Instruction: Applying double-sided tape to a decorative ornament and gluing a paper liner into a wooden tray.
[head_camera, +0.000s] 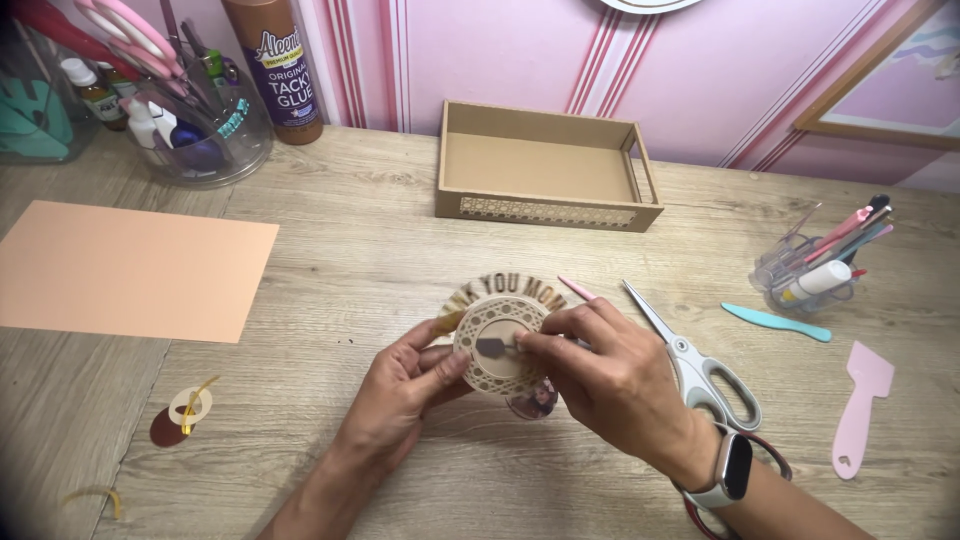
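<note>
My left hand (405, 385) grips the left edge of a round tan lattice craft disc (497, 345) with cut-out letters arched over its top. My right hand (600, 365), with a white watch on the wrist, pinches a small grey piece (491, 348) at the disc's middle. A small round photo (535, 400) shows just under the disc. A pink-tipped tool (577, 288) sticks out behind my right fingers.
White-handled scissors (700, 370) lie right of my hand. A pink scraper (860, 410), a teal spatula (775, 322) and a clear pen holder (815, 265) sit at right. A cardboard tray (545, 165) stands behind; peach paper (130, 268), paper scraps (182, 415), a glue bottle (275, 65) and a clear tool jar (195, 120) at left.
</note>
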